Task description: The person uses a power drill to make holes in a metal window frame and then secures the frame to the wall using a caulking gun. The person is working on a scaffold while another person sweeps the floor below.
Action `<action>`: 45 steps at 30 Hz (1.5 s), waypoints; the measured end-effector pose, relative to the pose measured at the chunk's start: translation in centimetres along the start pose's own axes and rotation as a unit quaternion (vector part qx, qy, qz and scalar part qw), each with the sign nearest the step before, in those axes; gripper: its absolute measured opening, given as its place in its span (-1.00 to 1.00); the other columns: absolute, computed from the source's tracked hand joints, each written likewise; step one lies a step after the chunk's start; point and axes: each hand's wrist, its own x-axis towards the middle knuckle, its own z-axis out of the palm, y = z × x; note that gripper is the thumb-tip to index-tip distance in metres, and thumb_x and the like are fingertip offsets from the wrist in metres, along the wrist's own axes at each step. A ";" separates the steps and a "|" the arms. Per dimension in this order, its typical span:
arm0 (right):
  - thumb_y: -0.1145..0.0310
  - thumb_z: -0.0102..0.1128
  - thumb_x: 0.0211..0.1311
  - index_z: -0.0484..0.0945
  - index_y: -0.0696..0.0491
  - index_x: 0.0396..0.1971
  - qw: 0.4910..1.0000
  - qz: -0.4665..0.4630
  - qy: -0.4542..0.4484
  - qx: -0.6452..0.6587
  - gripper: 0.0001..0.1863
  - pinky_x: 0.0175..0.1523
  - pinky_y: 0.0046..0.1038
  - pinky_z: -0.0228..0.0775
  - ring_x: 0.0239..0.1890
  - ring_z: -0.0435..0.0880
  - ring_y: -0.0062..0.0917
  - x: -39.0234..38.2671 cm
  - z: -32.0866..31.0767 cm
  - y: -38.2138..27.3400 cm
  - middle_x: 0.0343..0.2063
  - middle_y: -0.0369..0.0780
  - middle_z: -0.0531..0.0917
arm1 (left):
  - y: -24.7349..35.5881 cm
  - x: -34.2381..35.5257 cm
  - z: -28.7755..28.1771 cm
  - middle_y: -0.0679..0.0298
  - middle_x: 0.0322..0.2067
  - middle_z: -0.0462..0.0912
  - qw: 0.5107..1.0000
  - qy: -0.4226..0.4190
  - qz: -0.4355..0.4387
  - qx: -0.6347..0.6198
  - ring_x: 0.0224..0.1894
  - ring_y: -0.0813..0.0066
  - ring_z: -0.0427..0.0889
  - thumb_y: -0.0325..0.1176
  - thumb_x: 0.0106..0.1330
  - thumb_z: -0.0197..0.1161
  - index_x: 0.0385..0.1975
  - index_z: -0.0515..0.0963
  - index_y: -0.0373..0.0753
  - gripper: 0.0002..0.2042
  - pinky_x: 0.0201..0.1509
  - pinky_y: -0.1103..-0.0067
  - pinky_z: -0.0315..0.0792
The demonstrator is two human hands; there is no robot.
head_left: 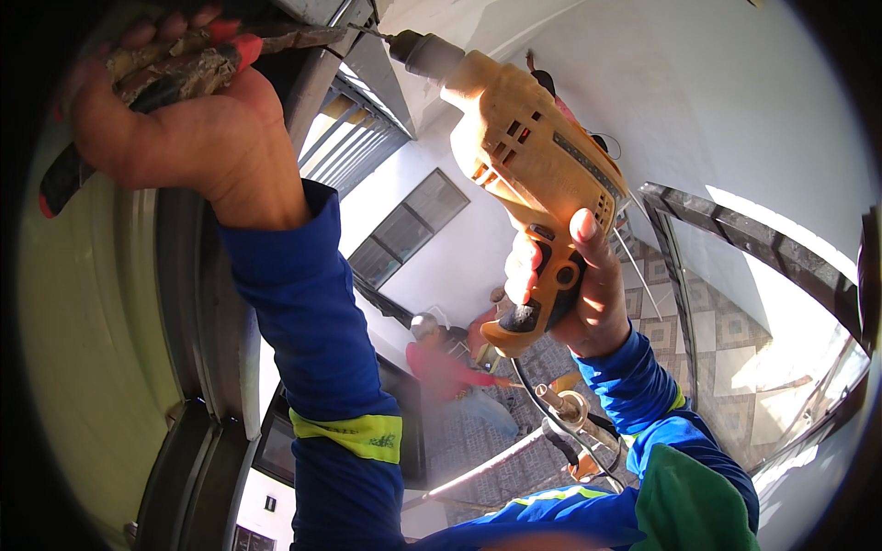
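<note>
Raised at the upper left, my left hand [197,138] is closed around worn, dirt-crusted pliers [179,78] with red and black handles. Their jaws point right, against or close to a grey metal frame [317,92]; contact is unclear. My right hand [597,285] grips a dusty yellow power drill [542,156] by its handle, tilted up and left. From its dark chuck [427,55] a thin drill bit [369,33] reaches toward the frame beside the jaws. Whether the bit tip is in the metal cannot be seen. A black cord [533,390] hangs from the handle.
Below, a person in a red top [446,363] crouches on the patterned floor [459,455]. A pale pole [487,468] slants near my body. At right stands a dark metal frame [763,234]; a window [409,225] is in the far white wall. Dark framing [188,303] runs down the left.
</note>
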 end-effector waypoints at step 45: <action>0.06 0.32 0.37 0.52 0.12 -0.09 0.998 -0.046 0.008 -0.030 -0.58 -0.34 -0.42 0.56 -0.44 0.65 -0.50 0.2 0.3 0.7 -0.44 -0.25 0.61 | 1.1 -1.6 2.2 0.10 -0.41 0.52 1.000 0.009 -0.001 0.007 -0.41 0.20 0.56 0.06 0.21 0.04 -0.38 0.46 -0.30 -0.56 -0.27 0.21 0.57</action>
